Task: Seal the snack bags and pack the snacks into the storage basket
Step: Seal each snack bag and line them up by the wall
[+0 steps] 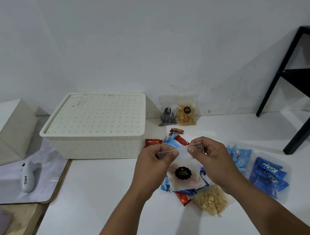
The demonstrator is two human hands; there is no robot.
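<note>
While both hands work above the middle of the white tabletop (pixel 101 193), the left hand (pixel 152 165) and right hand (pixel 207 156) each pinch the zip strip of a clear snack bag (pixel 183 174) with a black round label, held over a heap of red and blue wrapped snacks (pixel 175 140). Near the far edge sits the lidded white storage basket (pixel 96 125). A bag of peanuts (pixel 210 200) lies just beside the heap, nearer the front edge

I take this for a plain home room: bare white wall (pixel 138 30), white surface (pixel 102 203), black side-table frame (pixel 293 79).
</note>
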